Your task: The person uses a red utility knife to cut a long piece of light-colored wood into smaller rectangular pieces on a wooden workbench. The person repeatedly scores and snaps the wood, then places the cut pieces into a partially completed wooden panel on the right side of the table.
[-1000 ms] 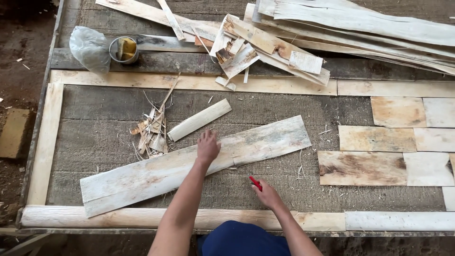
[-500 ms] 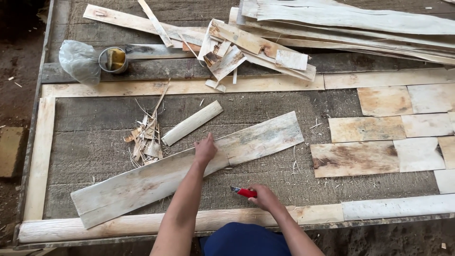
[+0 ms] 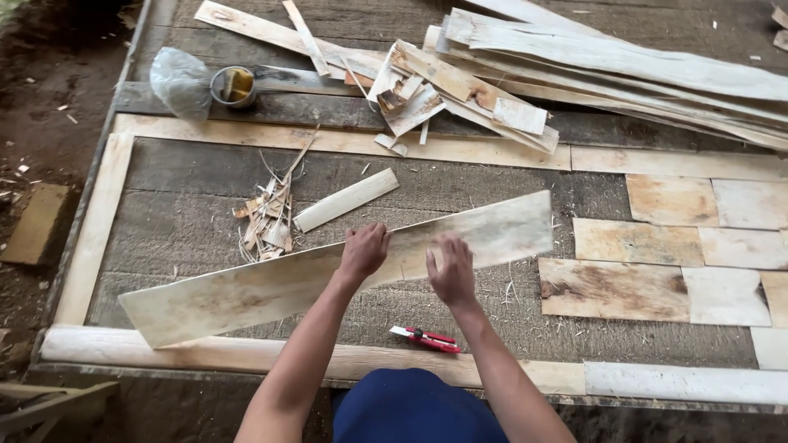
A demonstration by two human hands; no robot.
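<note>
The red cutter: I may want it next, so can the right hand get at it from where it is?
Probably yes: the red cutter lies uncovered just below the right hand, nothing between them.

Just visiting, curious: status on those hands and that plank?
Left hand and right hand both gripping long pale plank. Red utility knife lies beside them. Nothing obstructing.
</note>
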